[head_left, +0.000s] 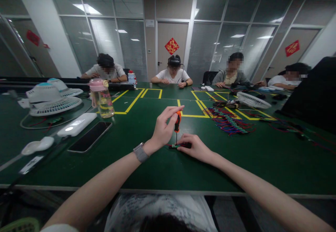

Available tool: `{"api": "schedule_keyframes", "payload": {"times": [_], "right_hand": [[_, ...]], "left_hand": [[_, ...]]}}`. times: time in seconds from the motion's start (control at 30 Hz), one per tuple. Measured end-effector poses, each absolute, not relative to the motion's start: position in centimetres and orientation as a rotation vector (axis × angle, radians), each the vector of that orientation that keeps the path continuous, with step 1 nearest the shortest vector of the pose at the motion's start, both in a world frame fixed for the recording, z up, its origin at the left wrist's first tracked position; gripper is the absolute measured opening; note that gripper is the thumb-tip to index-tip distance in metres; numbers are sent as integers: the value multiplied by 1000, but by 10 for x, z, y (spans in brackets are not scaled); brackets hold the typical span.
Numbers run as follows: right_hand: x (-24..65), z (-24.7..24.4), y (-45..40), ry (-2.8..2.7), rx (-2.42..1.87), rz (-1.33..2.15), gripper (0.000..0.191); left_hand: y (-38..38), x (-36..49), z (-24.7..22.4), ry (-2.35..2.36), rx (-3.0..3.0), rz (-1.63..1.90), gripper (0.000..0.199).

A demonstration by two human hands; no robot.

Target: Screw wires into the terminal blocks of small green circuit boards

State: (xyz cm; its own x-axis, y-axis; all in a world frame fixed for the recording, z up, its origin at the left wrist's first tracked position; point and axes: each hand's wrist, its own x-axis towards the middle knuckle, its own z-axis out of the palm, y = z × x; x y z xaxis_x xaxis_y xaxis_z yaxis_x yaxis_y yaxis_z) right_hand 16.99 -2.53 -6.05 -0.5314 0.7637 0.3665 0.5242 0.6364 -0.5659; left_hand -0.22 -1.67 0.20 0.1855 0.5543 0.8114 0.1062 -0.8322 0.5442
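Observation:
My left hand (165, 124), with a watch on its wrist, is closed around the orange and black handle of a screwdriver (178, 121). The screwdriver stands upright, its thin shaft pointing down at a small green circuit board (174, 147) on the table. Whether the tip touches a screw is too small to tell. My right hand (193, 147) rests low on the table, its fingers pinching the board's right end beside a dark part. Short red wire shows at the board's left end.
Several wired circuit boards (228, 120) lie in a row to the right on the green table (126, 169). At the left are a phone (90, 136), a white power bank (77, 124), a pink-lidded bottle (101, 99) and white fans (54, 100). Several people sit across the table.

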Motion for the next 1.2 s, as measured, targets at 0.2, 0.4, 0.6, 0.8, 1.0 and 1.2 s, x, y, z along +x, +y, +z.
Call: {"api": "schedule_keyframes", "payload": {"times": [0.2,0.4,0.6,0.8,1.0,1.2], "right_hand": [[171,-62,-25,-2255,-998,533,12],[170,-62,-25,-2256,-999,532,13],[170,-61,-25,-2257,-1007,536,13],[170,-61,-25,-2265,-1006,527,13],[170,-60,-26,-2260,-1000,541,12],[170,-59,-26,-2258,-1015,541,12]], "left_hand": [[-18,-1,3,674,2065,1743,22],[-17,-2,2,656,2112,1725,27],[-16,-1,1,647,2076,1704,25],[-18,-2,4,715,2141,1767,22],[-16,-1,1,619,2072,1695,29],[-17,-2,3,719,2133,1773,20]]}}
